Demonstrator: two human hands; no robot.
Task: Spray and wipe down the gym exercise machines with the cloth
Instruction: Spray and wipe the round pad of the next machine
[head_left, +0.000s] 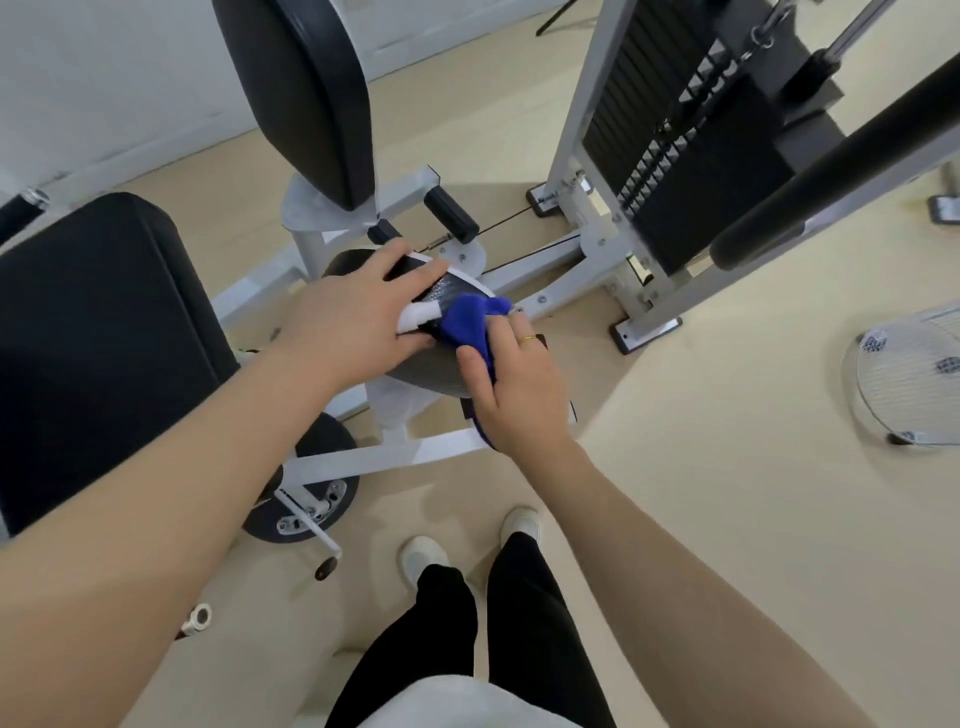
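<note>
My left hand (353, 312) lies over the black ribbed pad (431, 371) of the white-framed machine. It grips a small white spray bottle (418, 314), of which only the tip shows between thumb and fingers. Just right of it, my right hand (519, 384) presses a blue cloth (467, 322) onto the same pad. The cloth is bunched at the fingertips and runs under the palm. The nozzle tip touches or nearly touches the cloth.
A black seat cushion (104, 338) is at the left and a black back pad (306, 93) stands behind. The weight stack (675, 156) and a padded bar (831, 156) are at the right. A white fan (914, 374) lies on the floor.
</note>
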